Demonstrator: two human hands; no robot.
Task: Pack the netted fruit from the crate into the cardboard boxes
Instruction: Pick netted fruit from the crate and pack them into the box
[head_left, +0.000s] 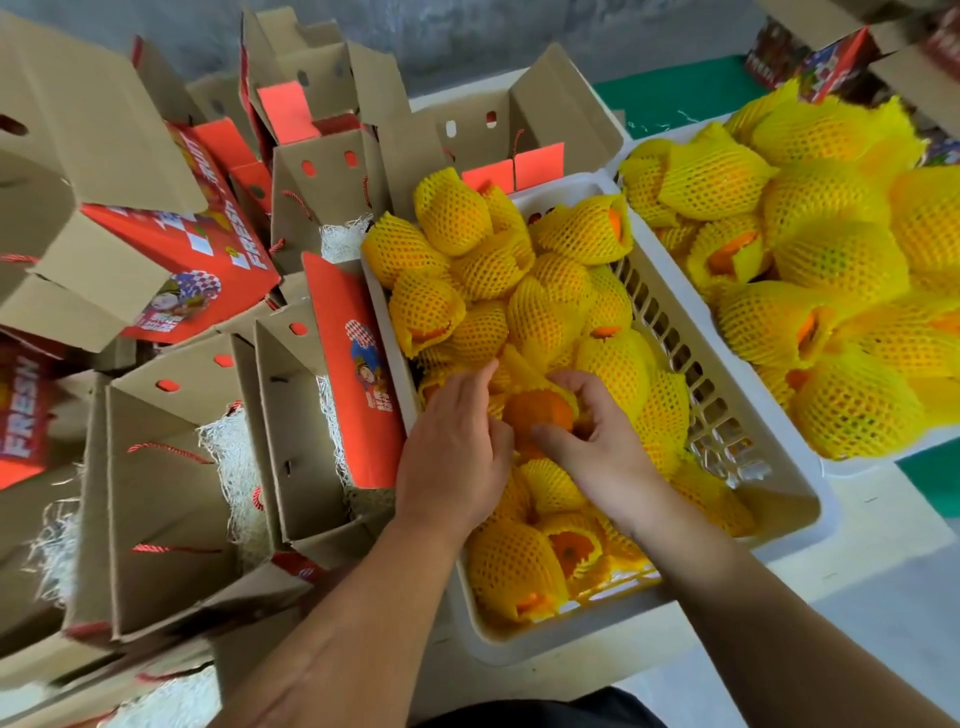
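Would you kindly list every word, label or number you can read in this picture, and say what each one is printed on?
"FRESH" on the red side of the tipped cardboard box at upper left; a second word above it is too cut off to read.
"FRESH" on the red box at the left edge.
Small print under the cartoon figure on the red box flap beside the crate: too small to read.
Print on the red boxes at top right: blurred.

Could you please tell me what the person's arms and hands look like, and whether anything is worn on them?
Both forearms are bare, with no sleeves in view. The left hand and right hand wear no gloves, rings or watch. A small dark mark sits near the right wrist.
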